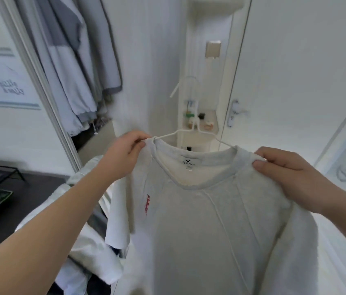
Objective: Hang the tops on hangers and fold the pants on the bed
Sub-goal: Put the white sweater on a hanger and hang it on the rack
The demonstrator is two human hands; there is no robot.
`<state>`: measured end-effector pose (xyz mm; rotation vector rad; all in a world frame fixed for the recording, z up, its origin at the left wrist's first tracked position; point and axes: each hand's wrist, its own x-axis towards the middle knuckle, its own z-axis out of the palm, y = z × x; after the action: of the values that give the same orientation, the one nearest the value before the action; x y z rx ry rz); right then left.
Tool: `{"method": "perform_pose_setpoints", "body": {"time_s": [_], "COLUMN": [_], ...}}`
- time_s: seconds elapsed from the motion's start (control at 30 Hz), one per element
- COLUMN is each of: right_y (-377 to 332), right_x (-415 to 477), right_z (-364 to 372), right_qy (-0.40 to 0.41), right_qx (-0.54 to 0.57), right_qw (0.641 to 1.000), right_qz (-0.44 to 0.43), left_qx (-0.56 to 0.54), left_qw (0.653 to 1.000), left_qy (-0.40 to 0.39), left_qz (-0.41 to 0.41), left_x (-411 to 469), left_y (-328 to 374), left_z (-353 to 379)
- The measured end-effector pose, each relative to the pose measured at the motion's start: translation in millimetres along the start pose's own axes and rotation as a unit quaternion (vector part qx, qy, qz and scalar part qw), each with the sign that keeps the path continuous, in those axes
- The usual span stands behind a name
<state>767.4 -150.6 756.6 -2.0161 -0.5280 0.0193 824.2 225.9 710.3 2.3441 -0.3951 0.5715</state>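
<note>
A grey top [210, 220] is held up on a white hanger [165, 134] before a door [295, 81] — one shoulder is pinched between thumb and fingers of the left hand [125, 153], the other is gripped in the curled right hand [289, 177].

Home bedroom: hanging clothes [72, 67], door [284, 71].

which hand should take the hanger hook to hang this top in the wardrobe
Probably the left hand: it pinches the top nearer the hook, and the hung clothes are on its side. The right hand grips the far shoulder.
</note>
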Motion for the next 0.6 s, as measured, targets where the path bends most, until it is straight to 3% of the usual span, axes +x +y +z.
{"method": "perform_pose_setpoints", "body": {"time_s": [0.27, 0.43, 0.6], "right_y": [-89.1, -167.3, -233.3], "right_x": [100.5, 173.0, 257.6], "right_z": [-21.9, -11.6, 2.7], "right_qy": [0.067, 0.105, 0.202], "right_qx": [0.118, 0.123, 0.081], "right_qw": [0.991, 0.987, 0.975], "right_qz": [0.018, 0.004, -0.036], "left_qx": [0.038, 0.014, -0.041], "left_qw": [0.997, 0.994, 0.993], "left_qy": [0.063, 0.103, 0.107], "left_qz": [0.040, 0.024, 0.035], "left_x": [150.8, 256.1, 333.6], "left_y": [-46.1, -62.3, -71.7], "left_z": [-60.8, -109.0, -154.8]}}
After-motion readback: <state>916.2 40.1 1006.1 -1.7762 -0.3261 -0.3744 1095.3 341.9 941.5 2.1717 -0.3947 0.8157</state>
